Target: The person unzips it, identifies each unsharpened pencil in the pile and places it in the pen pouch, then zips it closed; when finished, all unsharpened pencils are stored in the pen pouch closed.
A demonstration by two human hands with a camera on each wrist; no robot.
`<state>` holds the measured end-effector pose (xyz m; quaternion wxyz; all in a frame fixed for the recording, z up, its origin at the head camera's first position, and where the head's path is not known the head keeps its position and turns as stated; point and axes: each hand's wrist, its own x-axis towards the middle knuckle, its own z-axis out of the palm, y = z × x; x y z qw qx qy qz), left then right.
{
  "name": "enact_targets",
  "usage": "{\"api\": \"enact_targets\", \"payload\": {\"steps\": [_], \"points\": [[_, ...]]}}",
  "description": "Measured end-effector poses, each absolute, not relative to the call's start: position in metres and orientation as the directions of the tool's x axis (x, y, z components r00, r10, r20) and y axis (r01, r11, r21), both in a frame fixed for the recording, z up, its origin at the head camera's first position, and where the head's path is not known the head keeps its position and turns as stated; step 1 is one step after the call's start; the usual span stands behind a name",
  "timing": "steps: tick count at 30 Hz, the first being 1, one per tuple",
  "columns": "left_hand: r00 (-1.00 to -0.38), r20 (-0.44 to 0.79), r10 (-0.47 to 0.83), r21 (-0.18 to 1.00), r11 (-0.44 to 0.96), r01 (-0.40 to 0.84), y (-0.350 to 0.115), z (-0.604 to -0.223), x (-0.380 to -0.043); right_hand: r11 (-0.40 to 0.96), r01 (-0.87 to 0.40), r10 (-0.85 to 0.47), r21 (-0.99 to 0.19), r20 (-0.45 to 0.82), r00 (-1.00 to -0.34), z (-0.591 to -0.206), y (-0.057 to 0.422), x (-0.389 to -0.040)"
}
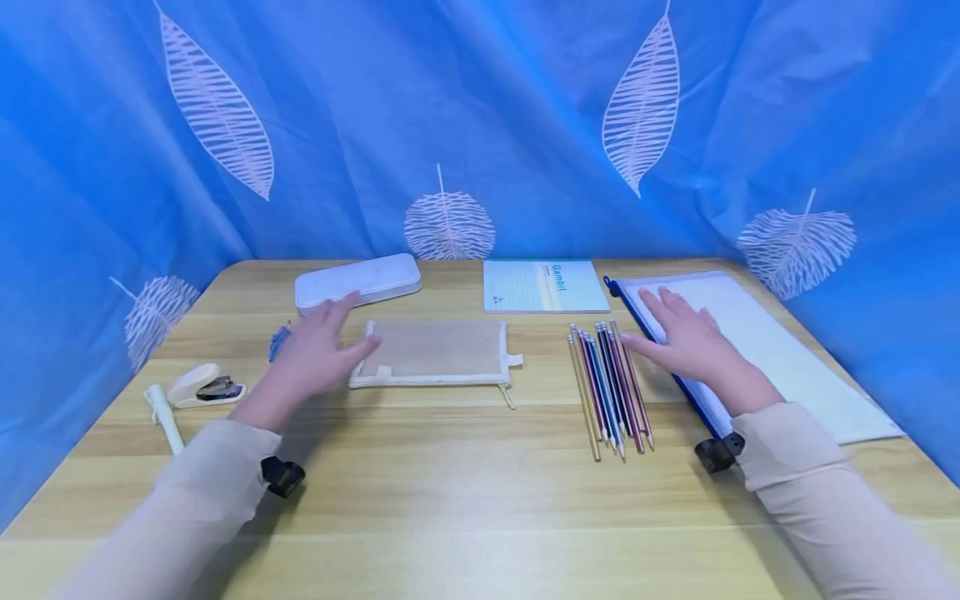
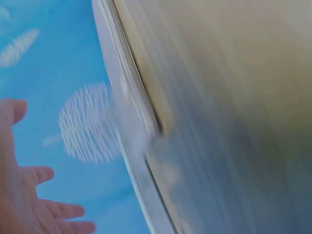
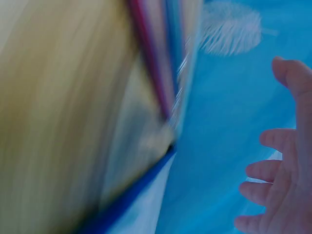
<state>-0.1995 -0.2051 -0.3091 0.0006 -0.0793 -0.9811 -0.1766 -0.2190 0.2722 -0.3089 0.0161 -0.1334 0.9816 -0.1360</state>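
Observation:
My left hand (image 1: 313,354) hovers with spread fingers over the table's left side, between a blue keychain-like item (image 1: 279,342) and a mesh zip pouch (image 1: 431,352). Behind it lies a white pencil case (image 1: 360,280). To the right, my right hand (image 1: 692,346) is held with fingers apart over a white zip file bag (image 1: 780,358) with a blue edge. Its thumb points at a bunch of pencils (image 1: 609,383), lying with their tips toward me. Both wrist views show the fingers (image 2: 63,209) (image 3: 263,170) extended, with nothing held.
A notebook (image 1: 546,286) lies at the back middle. On the left are a white stapler (image 1: 205,387) and a pale green stick-like item (image 1: 164,418), partly behind my sleeve. A blue curtain (image 1: 525,125) with leaf prints hangs around the wooden table (image 1: 480,500).

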Motion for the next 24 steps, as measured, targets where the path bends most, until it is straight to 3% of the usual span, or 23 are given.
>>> {"api": "enact_targets", "payload": {"steps": [10, 15, 24], "points": [[-0.961, 0.017, 0.275, 0.691, 0.692, 0.210, -0.128, -0.326, -0.193, 0.798, -0.441, -0.453, -0.411, 0.073, -0.888, -0.315, 0.209, -0.211], [-0.948, -0.004, 0.319, 0.755, 0.622, 0.206, -0.097, -0.335, -0.189, 0.739, -0.458, -0.506, -0.494, 0.041, -0.861, -0.323, 0.182, -0.209], [-0.940, -0.111, 0.324, 0.808, 0.580, 0.104, -0.060, -0.347, -0.188, 0.601, -0.343, -0.541, -0.722, -0.051, -0.840, -0.336, 0.147, -0.214]]}}
